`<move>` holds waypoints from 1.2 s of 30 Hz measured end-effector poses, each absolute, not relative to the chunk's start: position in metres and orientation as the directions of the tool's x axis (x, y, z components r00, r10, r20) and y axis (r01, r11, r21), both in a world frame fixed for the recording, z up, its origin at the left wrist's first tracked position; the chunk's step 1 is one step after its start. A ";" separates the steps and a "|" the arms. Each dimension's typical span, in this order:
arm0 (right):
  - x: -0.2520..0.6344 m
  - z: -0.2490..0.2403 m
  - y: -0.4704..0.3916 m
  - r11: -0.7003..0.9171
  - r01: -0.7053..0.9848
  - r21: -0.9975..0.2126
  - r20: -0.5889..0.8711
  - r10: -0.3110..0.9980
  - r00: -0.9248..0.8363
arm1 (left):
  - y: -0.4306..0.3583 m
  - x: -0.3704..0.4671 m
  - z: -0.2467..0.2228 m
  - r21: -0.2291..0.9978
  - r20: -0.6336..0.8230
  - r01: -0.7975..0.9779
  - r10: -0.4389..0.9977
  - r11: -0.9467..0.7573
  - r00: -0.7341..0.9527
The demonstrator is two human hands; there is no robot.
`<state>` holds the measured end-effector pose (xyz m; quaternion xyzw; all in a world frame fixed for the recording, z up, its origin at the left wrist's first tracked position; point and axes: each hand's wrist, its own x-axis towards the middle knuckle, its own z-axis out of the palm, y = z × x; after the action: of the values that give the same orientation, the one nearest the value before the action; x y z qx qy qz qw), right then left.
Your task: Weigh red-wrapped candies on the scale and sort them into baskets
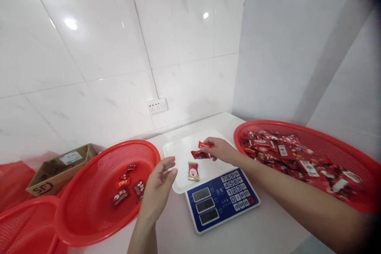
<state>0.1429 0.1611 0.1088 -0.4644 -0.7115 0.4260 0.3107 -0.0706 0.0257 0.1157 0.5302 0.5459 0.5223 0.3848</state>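
Observation:
My right hand (pixel 218 150) pinches red wrapped packets (pixel 203 154) over the white tray (pixel 175 149) of a weighing scale. A red and gold packet (pixel 193 171) lies on the tray near its front edge. My left hand (pixel 162 184) is at the tray's left side, fingers apart and holding nothing, between the tray and a red basket (pixel 145 145). That basket holds several small wrapped packets (pixel 120 195). The scale's blue keypad panel (pixel 222 200) faces me; its displays look dark.
A large red basket (pixel 285 125) full of red packets stands at the right, below my right forearm's far side. At the left are a cardboard box (pixel 49 186) and another red basket (pixel 29 206). A wall socket (pixel 157 105) is behind the tray.

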 end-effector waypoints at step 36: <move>0.168 0.099 0.150 0.406 0.595 -0.694 0.202 0.903 -0.380 | 0.026 -0.071 0.116 0.974 0.131 0.205 0.981 -0.099 -0.145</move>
<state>0.1676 0.1500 0.0988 -0.4758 -0.7870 0.2659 0.2891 -0.0711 0.0255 0.1163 0.5340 0.5551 0.5143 0.3771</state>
